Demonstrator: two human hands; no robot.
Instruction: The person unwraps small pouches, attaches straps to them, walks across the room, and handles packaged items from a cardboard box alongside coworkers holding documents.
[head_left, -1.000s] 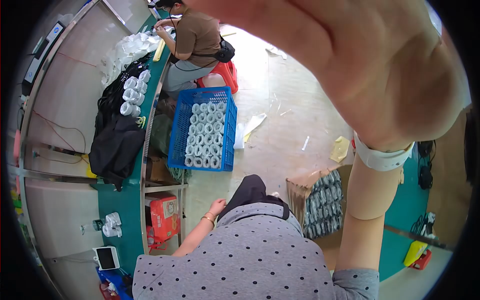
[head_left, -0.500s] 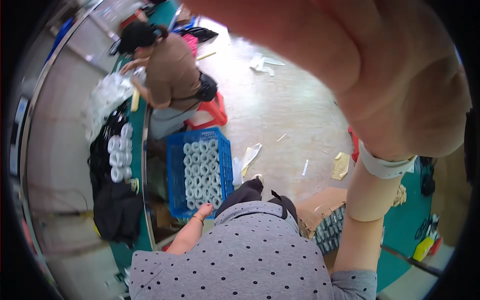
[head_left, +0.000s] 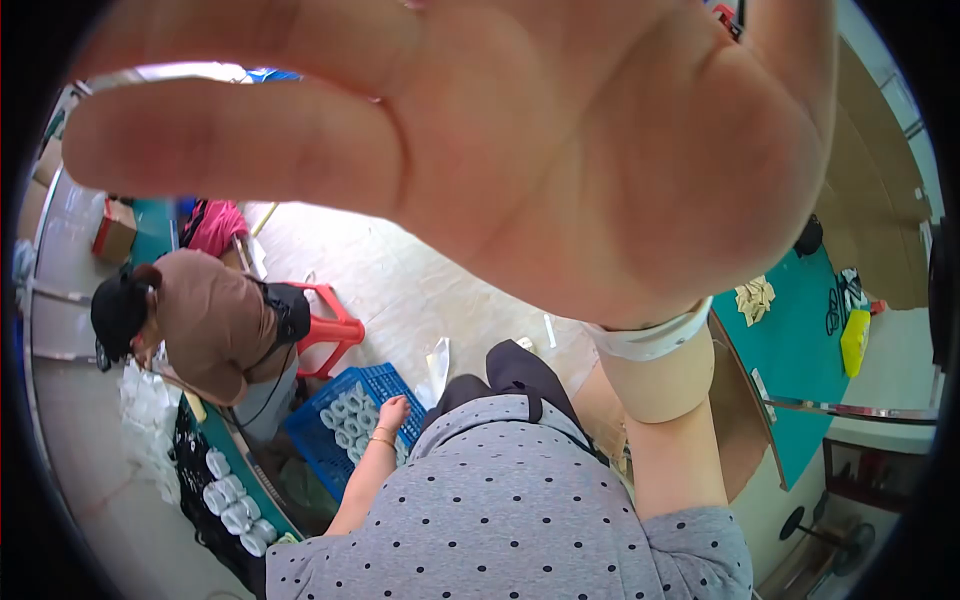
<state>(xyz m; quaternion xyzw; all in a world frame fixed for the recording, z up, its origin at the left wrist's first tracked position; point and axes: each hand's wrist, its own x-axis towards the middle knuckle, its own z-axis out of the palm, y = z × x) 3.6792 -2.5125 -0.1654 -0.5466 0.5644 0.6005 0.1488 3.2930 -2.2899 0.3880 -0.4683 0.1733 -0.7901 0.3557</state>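
My right hand is raised close to the camera and fills much of the upper view. Its palm faces me, the fingers are stretched out, and nothing is in it. A pale band circles that wrist. Lower down, my left hand is closed, its fingers curled over the right side of a blue plastic crate. Whether it grips anything there is hidden. White rolls stand in rows inside the crate.
Another person works at the green bench on the left, beside a red stool. More white rolls lie along that bench. A green table at the right holds crumpled tan paper. A cardboard box stands behind my right forearm.
My right hand has swung left across the view, and its fingers now show spread. The view has turned, so the crate and the other person appear lower and further left. My left hand stays by the crate.
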